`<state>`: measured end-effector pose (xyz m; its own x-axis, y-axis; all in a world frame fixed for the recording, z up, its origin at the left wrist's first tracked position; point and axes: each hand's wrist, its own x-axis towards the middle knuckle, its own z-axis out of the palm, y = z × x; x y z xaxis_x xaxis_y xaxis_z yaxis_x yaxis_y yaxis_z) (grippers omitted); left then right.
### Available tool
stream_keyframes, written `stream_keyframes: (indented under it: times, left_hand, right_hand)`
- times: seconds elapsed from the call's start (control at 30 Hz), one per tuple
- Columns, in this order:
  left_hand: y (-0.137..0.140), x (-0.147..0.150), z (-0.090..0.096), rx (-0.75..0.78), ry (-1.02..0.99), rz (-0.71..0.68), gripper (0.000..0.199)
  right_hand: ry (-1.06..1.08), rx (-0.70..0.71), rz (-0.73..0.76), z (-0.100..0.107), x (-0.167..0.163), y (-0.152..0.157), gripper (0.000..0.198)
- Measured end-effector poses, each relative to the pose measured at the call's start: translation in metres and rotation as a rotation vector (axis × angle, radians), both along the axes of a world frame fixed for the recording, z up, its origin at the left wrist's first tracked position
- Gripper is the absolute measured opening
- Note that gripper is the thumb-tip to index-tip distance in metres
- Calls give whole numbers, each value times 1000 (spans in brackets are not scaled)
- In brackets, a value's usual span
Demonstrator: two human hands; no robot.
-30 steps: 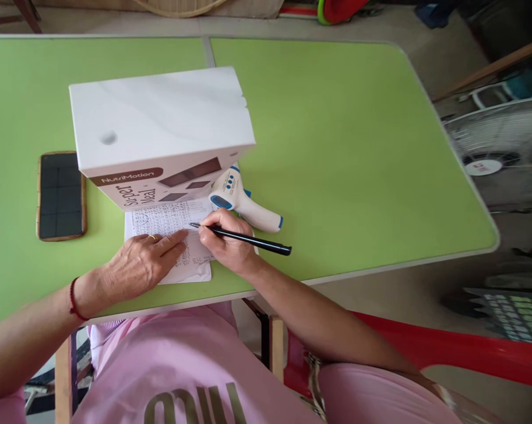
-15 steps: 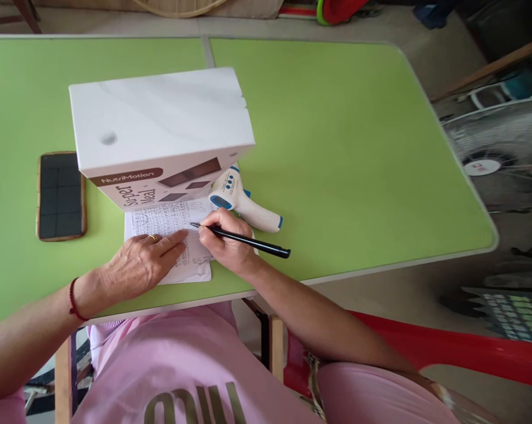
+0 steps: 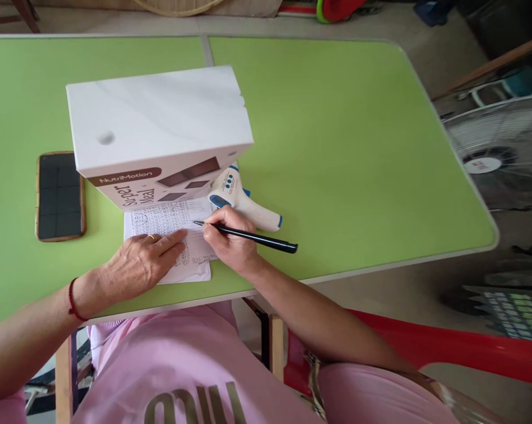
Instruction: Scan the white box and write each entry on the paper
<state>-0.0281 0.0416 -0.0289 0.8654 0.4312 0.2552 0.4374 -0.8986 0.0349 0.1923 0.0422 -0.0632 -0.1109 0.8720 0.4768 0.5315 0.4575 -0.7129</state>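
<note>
My right hand grips a black pen, its tip at the handwritten sheet of paper. Dense lines of writing cover much of the sheet. Flat on the paper's lower left lies my left hand, fingers stretched out and holding nothing. Directly behind the sheet stands a white NutriMotion box, which hides the paper's far edge. A white and blue infrared thermometer lies just beyond my right hand, against the box's right side.
A phone in a brown-edged case lies left of the box on the green table. Off the table's right end stands a fan. A red chair is at the lower right.
My right hand and the pen have shifted slightly to the right along the paper. The left hand stays in place on the sheet.
</note>
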Motion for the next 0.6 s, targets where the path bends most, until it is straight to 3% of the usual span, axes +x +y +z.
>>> stream_keyframes:
  times: [0.6]
  left_hand:
    - [0,-1,-1,-3,18,-3,30]
  right_hand:
    - [12,-34,-10,1,1,-1,14]
